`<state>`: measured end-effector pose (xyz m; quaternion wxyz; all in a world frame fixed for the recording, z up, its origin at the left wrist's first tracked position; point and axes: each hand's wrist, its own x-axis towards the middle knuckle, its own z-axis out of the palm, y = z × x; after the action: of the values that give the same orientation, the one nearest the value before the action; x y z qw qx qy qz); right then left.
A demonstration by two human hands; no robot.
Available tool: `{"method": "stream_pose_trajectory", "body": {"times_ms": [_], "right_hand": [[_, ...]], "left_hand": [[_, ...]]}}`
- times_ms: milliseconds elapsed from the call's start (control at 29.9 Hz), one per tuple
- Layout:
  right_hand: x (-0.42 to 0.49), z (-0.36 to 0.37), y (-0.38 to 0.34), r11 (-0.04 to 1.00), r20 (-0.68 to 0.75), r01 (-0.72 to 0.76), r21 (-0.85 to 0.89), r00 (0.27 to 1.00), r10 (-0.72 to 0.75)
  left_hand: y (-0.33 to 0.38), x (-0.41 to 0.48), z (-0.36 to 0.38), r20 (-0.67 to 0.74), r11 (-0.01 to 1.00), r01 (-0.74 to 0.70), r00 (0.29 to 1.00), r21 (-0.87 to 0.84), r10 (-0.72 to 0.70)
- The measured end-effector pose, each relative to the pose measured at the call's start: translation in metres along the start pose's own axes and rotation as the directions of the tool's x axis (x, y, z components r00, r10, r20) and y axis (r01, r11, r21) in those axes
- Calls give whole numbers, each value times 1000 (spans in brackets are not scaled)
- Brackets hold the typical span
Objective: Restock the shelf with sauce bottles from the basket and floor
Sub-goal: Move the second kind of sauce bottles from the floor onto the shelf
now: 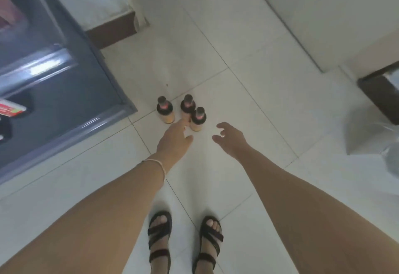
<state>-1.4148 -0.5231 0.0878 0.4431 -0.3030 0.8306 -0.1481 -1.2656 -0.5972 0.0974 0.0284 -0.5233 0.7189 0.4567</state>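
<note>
Three sauce bottles stand upright on the white tiled floor, each with a dark neck and a pale label: a left bottle (165,110), a middle bottle (187,106) and a right bottle (198,119). My left hand (174,141) stretches down toward them, its fingers straight and its fingertips in front of the middle bottle's base. A thin bracelet sits on that wrist. My right hand (230,136) hovers a little to the right of the right bottle, with its fingers loosely spread and holding nothing.
A grey shelf unit (71,92) fills the left side, with a red packet (10,109) on it. A dark box (380,98) and a plastic bag (371,135) lie at the right. My sandalled feet (183,237) stand below the bottles.
</note>
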Motion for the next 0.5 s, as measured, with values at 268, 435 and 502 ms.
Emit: {"method": "stream_pose_trajectory", "body": {"times_ms": [268,435,502], "right_hand": [[147,101,60,987,-138,27,160,990,-5],[209,144,72,919,-220,184,348,969,-111],[223,155,73,887,-284,238,396,950,-128]], "left_hand": [[-68,145,57,-213,985,-101,974,-141,69],[-98,216,80,-218,986,-70,975,-150,36],[-102,233,86,-199,975,-90,979,-203,48]]}}
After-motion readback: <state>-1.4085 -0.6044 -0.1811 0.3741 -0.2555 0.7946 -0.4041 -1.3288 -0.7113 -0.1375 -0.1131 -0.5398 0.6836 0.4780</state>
